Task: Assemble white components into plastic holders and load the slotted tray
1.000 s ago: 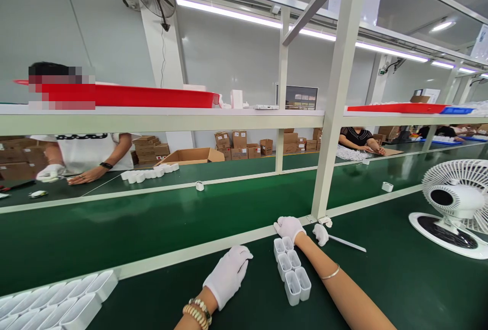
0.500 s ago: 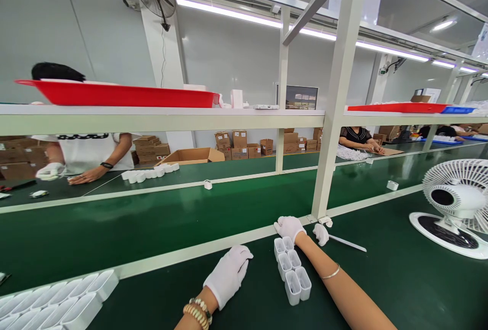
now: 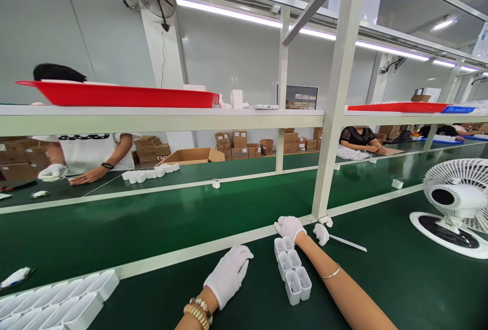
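Observation:
My left hand (image 3: 229,274), in a white glove, rests on the dark green tabletop. Its fingers are curled together, and nothing shows in them. Over the pale rail at the belt's edge lies my right hand (image 3: 290,229), also gloved, its fingers bent in; no held thing is visible. Several open white plastic cups (image 3: 293,284) stand in two short rows between my hands, close beside my right wrist. Right of that wrist lie a crumpled white wad (image 3: 321,234) and a thin white strip (image 3: 347,243).
More white containers (image 3: 87,304) stand in rows at lower left. A green conveyor belt (image 3: 171,213) carries a small white part (image 3: 216,183) and a white package (image 3: 16,278). A shelf post (image 3: 335,96) rises ahead; a white fan (image 3: 453,208) stands right. People sit across the belt.
The small white parts on the belt have shifted right, and the white package at the left has come further into view. My hands and the cups stay put.

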Available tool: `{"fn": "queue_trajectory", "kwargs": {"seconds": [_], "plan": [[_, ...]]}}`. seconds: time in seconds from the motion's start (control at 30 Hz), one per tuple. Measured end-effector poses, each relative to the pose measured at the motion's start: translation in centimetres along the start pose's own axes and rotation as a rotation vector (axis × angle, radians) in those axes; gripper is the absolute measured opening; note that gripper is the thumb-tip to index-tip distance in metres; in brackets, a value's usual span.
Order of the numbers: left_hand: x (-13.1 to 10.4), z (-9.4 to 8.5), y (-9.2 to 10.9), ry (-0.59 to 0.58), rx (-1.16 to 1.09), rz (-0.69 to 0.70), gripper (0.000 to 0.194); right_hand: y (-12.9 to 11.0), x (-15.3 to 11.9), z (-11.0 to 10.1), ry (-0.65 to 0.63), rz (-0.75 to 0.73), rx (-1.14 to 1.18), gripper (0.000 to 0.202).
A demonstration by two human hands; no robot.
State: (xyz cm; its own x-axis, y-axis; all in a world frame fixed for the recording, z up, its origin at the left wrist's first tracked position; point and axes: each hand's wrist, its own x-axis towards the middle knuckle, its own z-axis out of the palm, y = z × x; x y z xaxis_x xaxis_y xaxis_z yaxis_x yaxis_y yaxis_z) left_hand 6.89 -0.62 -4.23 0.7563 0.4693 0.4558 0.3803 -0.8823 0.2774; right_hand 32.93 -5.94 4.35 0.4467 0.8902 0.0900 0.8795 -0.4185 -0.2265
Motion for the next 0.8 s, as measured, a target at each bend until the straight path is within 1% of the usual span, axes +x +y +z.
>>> {"fn": "queue_trajectory", "kwargs": {"seconds": [0.17,0.8], "plan": [[0.04,-0.15,0.21,0.008,-0.005,-0.003,0.024,0.17,0.20,0.20,-0.054,-0.012,0.007,0.030],[0.10,-0.26,0.28,-0.003,-0.019,0.002,0.024,0.26,0.29,0.41,-0.061,-0.012,-0.012,0.030]]}}
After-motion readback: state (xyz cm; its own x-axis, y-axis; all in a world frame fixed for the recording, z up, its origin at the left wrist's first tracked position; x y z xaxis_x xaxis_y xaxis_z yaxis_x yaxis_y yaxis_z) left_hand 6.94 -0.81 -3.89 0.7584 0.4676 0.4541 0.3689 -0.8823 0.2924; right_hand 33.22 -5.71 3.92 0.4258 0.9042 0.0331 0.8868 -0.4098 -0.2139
